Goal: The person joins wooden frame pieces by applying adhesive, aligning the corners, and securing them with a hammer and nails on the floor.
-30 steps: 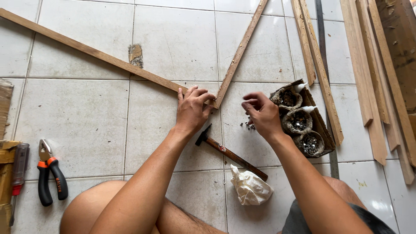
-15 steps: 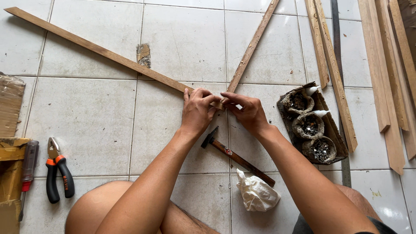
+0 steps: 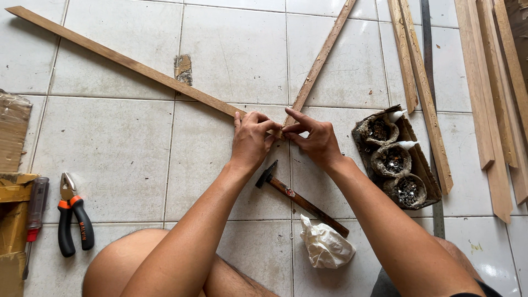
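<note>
I see both grips, left hand (image 3: 250, 140) and right hand (image 3: 316, 140), pinched closed where the long strip (image 3: 126, 62) meets the short strip (image 3: 319, 61); any slip could shift the joint.

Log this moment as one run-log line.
left hand: pressing long wood strip | right hand: pinching at joint with second strip | hammer: on tile, untouched | pliers: far left

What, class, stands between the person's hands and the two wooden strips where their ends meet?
Nothing visible does. The left hand and right hand already rest on the joint where the long strip meets the short strip. The hammer lies below, clear of them.
</note>
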